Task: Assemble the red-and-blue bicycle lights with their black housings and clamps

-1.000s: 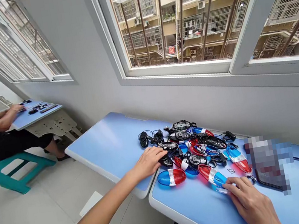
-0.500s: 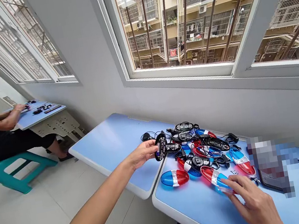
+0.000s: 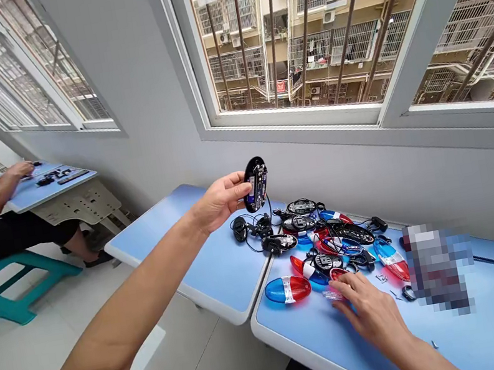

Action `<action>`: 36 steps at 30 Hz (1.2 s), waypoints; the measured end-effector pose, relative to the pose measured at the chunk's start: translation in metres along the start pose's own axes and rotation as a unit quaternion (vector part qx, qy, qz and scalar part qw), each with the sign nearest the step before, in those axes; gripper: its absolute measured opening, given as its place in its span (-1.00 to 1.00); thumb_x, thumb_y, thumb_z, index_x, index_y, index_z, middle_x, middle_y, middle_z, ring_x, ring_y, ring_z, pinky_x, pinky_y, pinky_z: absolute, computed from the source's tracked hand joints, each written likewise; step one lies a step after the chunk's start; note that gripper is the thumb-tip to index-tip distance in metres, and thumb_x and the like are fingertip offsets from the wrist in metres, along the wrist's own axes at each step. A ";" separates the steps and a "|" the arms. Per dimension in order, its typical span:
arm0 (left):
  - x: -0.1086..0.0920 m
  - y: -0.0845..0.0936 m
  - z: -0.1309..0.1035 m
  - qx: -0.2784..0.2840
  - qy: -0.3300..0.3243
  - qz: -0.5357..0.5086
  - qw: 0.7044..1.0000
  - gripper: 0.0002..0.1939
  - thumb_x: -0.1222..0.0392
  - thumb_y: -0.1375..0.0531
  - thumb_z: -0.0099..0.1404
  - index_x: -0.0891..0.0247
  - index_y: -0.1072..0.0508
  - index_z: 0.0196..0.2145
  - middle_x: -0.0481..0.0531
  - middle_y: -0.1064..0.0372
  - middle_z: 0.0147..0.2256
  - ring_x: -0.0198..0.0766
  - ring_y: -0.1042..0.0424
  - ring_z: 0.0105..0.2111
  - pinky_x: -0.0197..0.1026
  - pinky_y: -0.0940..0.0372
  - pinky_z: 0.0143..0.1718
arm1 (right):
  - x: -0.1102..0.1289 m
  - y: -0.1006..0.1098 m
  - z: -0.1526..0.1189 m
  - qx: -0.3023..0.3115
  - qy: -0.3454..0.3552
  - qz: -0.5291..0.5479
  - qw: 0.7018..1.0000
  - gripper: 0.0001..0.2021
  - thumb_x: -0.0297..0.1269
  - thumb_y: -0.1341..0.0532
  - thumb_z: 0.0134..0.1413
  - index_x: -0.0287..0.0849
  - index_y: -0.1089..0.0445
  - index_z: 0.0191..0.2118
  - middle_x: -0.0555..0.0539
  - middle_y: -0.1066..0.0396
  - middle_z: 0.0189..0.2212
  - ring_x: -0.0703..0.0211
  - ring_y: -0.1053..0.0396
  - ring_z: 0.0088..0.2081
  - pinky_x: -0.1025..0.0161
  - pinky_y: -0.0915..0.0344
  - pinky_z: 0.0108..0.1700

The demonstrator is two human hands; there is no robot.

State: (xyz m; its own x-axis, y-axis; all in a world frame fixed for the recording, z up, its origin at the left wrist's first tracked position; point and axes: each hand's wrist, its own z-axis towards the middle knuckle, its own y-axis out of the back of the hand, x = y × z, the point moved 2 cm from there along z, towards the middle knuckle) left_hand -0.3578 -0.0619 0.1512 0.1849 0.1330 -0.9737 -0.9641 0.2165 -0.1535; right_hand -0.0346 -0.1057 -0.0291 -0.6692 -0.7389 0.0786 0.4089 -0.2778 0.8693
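My left hand (image 3: pixel 225 200) is closed on the edge of a black oval light base (image 3: pixel 256 184) with its circuit board showing, held up above the desks. From it a thin black wire hangs toward a black horn-like part (image 3: pixel 239 229) on the left desk. My right hand (image 3: pixel 365 301) pinches a red-and-clear lens cover (image 3: pixel 337 273) low over the right desk; the fingers hide most of it. Just left of that hand lies a blue, clear and red lens cover (image 3: pixel 288 290). Another such cover (image 3: pixel 392 258) rests farther right.
Behind my right hand is a pile of black light units (image 3: pixel 327 262), wires and coloured covers. Several small screws (image 3: pixel 396 296) and a black ring clamp (image 3: pixel 408 293) lie to the right, near a blurred-out item (image 3: pixel 437 273). A person sits at another desk (image 3: pixel 51 191) at far left.
My left hand has lifted the light base up off the pile's edge. My right hand has moved left with the lens cover, which is now tilted. The view has shifted slightly.
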 end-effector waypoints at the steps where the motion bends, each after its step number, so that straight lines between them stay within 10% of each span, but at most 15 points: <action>1: -0.004 -0.002 0.001 0.004 -0.004 0.005 1.000 -0.53 0.06 -0.42 0.09 0.38 -0.41 -0.14 0.10 -0.48 -0.28 -0.20 -0.49 -0.29 -0.22 -0.36 -0.29 | -0.002 0.000 -0.003 -0.011 -0.010 0.003 1.000 -0.77 -0.25 -0.04 0.29 -0.08 -0.42 -0.09 -0.14 -0.45 -0.22 0.12 -0.43 -0.25 0.38 -0.19 -0.60; 10: -0.018 -0.031 -0.008 0.062 -0.001 0.019 0.998 -0.51 0.02 -0.44 0.06 0.35 -0.43 -0.15 0.06 -0.48 -0.31 -0.14 -0.52 -0.27 -0.18 -0.40 -0.26 | 0.002 0.023 0.030 -0.005 -0.136 0.226 0.965 -0.77 -0.16 -0.13 0.26 -0.06 -0.45 -0.08 -0.06 -0.48 -0.36 0.16 -0.44 -0.40 0.27 -0.38 -0.40; 22: 0.000 -0.050 -0.032 0.095 0.027 0.039 0.994 -0.47 -0.04 -0.43 0.04 0.34 -0.48 -0.12 0.07 -0.47 -0.29 -0.21 -0.45 -0.32 -0.22 -0.35 -0.29 | 0.050 -0.029 0.040 0.090 0.034 -0.009 0.995 -0.73 -0.63 -0.14 0.07 -0.12 -0.42 -0.47 -0.11 -0.37 -0.42 0.09 -0.26 -0.33 0.27 0.02 -0.58; 36: 0.014 -0.103 -0.060 0.153 0.136 0.062 0.977 -0.50 0.06 -0.39 0.11 0.23 -0.46 -0.01 0.11 -0.43 -0.11 -0.15 -0.40 -0.17 -0.25 -0.36 -0.22 | 0.015 0.050 -0.078 0.025 -0.009 0.019 0.999 -0.71 -0.58 -0.02 0.20 -0.08 -0.41 -0.26 -0.07 -0.43 -0.28 0.18 -0.23 -0.32 0.34 0.10 -0.56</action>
State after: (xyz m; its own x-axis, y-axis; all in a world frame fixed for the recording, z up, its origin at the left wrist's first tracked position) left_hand -0.2673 -0.1401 0.1432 -0.0261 -0.0762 -0.9967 -0.8666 0.4988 -0.0154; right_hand 0.0236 -0.1784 -0.0225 -0.6650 -0.7369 0.1213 0.4034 -0.2177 0.8887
